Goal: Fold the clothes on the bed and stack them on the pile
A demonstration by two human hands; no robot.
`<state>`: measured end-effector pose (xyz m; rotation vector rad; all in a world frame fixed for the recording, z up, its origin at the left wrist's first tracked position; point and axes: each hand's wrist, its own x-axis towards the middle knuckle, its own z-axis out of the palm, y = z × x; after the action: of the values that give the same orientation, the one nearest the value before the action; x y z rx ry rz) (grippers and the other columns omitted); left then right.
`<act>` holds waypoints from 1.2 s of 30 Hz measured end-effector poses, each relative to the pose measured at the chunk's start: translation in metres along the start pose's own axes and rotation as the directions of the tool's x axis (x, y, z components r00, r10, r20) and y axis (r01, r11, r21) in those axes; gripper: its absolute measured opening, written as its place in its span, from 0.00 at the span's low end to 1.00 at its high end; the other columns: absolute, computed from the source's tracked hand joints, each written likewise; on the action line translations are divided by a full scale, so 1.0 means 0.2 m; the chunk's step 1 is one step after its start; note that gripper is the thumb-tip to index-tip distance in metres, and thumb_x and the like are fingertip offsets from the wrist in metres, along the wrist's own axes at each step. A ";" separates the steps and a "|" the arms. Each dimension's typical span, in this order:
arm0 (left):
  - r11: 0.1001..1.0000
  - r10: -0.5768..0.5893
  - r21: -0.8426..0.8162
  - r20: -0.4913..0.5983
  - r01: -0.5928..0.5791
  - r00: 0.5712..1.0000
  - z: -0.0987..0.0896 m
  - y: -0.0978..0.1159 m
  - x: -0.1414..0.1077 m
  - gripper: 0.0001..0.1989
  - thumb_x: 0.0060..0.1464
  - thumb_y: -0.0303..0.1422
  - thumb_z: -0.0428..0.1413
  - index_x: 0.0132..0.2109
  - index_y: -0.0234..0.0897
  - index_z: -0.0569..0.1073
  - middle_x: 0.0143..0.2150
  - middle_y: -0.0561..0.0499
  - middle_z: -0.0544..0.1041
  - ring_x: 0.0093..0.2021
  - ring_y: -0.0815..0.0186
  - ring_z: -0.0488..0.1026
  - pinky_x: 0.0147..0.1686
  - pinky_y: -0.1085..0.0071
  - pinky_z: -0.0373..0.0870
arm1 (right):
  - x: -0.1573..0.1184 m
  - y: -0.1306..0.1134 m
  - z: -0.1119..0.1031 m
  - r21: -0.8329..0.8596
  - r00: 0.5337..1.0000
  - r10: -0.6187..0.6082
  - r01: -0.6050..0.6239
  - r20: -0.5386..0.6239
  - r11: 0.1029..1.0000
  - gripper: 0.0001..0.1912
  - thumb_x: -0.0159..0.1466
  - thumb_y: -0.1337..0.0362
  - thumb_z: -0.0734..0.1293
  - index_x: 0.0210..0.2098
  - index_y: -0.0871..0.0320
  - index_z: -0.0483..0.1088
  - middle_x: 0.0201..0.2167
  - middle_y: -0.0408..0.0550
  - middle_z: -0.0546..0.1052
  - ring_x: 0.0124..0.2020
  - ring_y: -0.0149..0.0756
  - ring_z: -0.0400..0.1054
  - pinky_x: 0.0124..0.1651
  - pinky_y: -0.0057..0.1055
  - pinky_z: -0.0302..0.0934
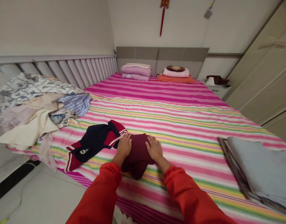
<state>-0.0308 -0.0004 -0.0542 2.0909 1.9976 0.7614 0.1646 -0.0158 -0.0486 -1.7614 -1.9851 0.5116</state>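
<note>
The bunched maroon garment (pixel 138 154) lies on the striped bedsheet (pixel 187 124), directly beneath both hands, and serves as the reference point for this record. Left hand (pixel 123 146): spread flat, palm down on the garment's left side, with no pinch observed. Right hand (pixel 154 148): likewise spread flat, palm down on the garment's right side, with no pinch observed. The hands are near each other but not touching, and a red sleeve (pixel 96 193) covers each forearm. Immediately left of the garment lies a navy-and-maroon sports top (pixel 93 144) with white-striped trim, the trim just beside the left hand's fingertips. Well left of the garment, a heap of mixed clothing (pixel 33 112), including floral and checked pieces, sits at the bed's side. Well right of it lies a stack of folded grey-blue fabric (pixel 257 168). Far beyond it, folded pink bedding (pixel 135 72) and a pink pillow (pixel 175 73) stand before the grey headboard (pixel 161 60).
</note>
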 end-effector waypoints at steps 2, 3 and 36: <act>1.000 -0.006 -0.011 -0.006 0.006 1.000 0.00 -0.02 -0.01 0.24 0.63 0.33 0.41 0.63 0.33 0.66 0.67 0.40 0.64 0.67 0.53 0.60 0.64 0.52 0.57 | 0.01 0.05 0.00 0.045 0.997 0.052 -0.049 -0.056 0.998 0.25 0.70 0.59 0.54 0.63 0.58 0.63 0.67 0.54 0.61 0.69 0.45 0.50 0.68 0.52 0.42; 0.999 -0.008 -0.032 -0.018 0.008 1.000 0.00 -0.03 -0.03 0.25 0.64 0.33 0.40 0.64 0.32 0.65 0.67 0.40 0.63 0.67 0.54 0.59 0.65 0.52 0.57 | 0.00 0.07 0.00 0.079 0.994 0.059 -0.052 -0.089 0.996 0.25 0.69 0.59 0.54 0.62 0.59 0.63 0.66 0.56 0.62 0.69 0.45 0.51 0.68 0.51 0.44; 0.984 -0.178 -0.022 -0.039 0.177 0.983 0.14 0.17 -0.37 0.26 0.63 0.41 0.41 0.63 0.38 0.66 0.68 0.42 0.62 0.69 0.51 0.55 0.64 0.43 0.49 | -0.61 0.31 -0.53 0.963 0.912 0.367 -0.240 0.183 0.118 0.18 0.44 0.66 0.73 0.36 0.58 0.73 0.29 0.44 0.81 0.31 0.39 0.75 0.39 0.36 0.68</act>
<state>0.0141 -0.0695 -0.0822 1.8700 2.1536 0.7914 0.2861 -0.1304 -0.0030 -1.1587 -0.6534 1.4207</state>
